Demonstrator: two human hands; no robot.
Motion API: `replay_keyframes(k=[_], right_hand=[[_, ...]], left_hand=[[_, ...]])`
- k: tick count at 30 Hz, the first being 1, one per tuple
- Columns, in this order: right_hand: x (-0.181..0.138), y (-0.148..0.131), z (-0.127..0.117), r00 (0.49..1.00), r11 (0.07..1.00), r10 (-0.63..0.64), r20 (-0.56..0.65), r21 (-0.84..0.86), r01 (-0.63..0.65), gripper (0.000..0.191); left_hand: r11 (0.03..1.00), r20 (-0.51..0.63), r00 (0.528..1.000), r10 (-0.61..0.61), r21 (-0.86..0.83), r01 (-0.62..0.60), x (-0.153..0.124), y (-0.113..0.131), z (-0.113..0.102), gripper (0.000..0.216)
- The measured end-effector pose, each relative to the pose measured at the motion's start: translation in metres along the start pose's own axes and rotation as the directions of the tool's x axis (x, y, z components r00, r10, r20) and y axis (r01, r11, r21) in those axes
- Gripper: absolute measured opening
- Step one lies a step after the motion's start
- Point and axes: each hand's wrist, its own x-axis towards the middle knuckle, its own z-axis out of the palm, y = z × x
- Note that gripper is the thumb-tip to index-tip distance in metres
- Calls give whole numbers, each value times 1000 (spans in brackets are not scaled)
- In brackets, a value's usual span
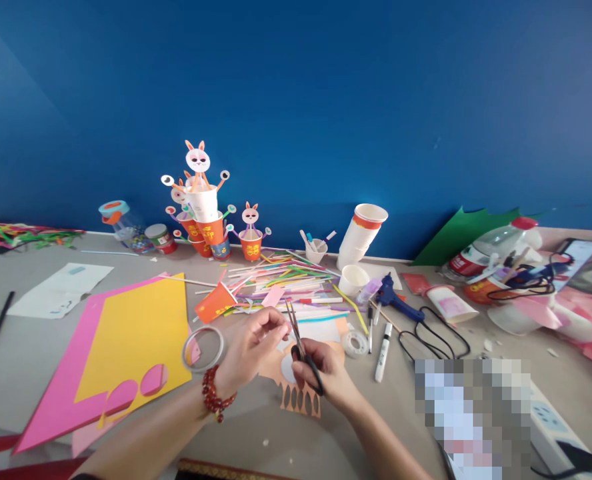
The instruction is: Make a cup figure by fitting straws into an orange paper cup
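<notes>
My right hand (329, 373) is closed around the black handles of a pair of scissors (296, 330), whose blades point up and away from me, slightly apart. Close to the blades, my left hand (259, 343) pinches with thumb and fingertips; whatever is between them is too small to make out. A beaded bracelet (213, 393) circles the left wrist. Below both hands lies peach paper (301, 401) with a row of cut-out ovals, and a white paper disc (287, 367) rests on it. A grey tape roll (216, 363) lies beside my left wrist.
Yellow card (146, 327) overlaps pink card (61, 393) at left. Rabbit-faced paper cups (209, 230) stand against the blue wall. Many coloured sticks (276, 280) lie mid-table. A blue glue gun (399, 300) with a looping cord, a marker (383, 353) and a power strip (551, 413) are at right.
</notes>
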Motion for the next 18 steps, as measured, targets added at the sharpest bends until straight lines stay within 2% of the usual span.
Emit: replay_keyframes(k=[10,18], right_hand=[[-1,0,1,999,1000,-25,33,15,25,51],[0,2,0,1000,1000,-12,25,4,12,52]], left_hand=[[998,-3,998,62,16,-62,5,1,-2,14],[998,13,998,59,-9,-59,5,-1,-1,13]])
